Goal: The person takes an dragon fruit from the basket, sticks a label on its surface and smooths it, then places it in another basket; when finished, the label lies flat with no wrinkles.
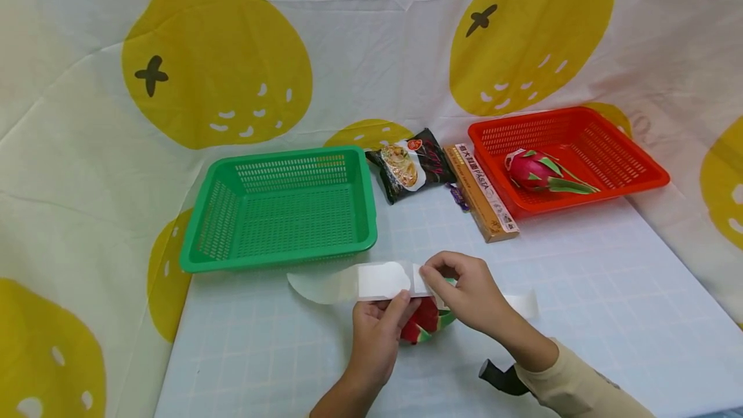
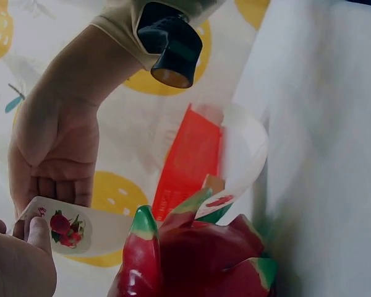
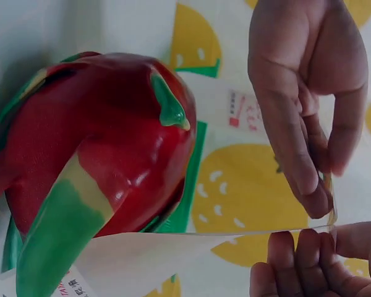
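A long strip of white label paper (image 1: 380,281) is held up between both hands, its ends curling out to either side. My left hand (image 1: 377,334) pinches its lower edge between thumb and fingers. At its right part my right hand (image 1: 467,289) pinches the strip with thumb and index finger. A label with a printed dragon fruit (image 2: 67,228) shows on the strip's other face in the left wrist view. Close below the hands sits a red dragon fruit (image 3: 105,148) with green-tipped scales, partly hidden by strip and hands in the head view.
A green basket (image 1: 278,260) stands behind on the left. At the back right, a red basket (image 1: 633,193) holds another dragon fruit (image 1: 531,169). Between them lie a black noodle packet (image 1: 409,166), a small purple wrapped piece (image 1: 458,197) and a pasta box (image 1: 482,192).
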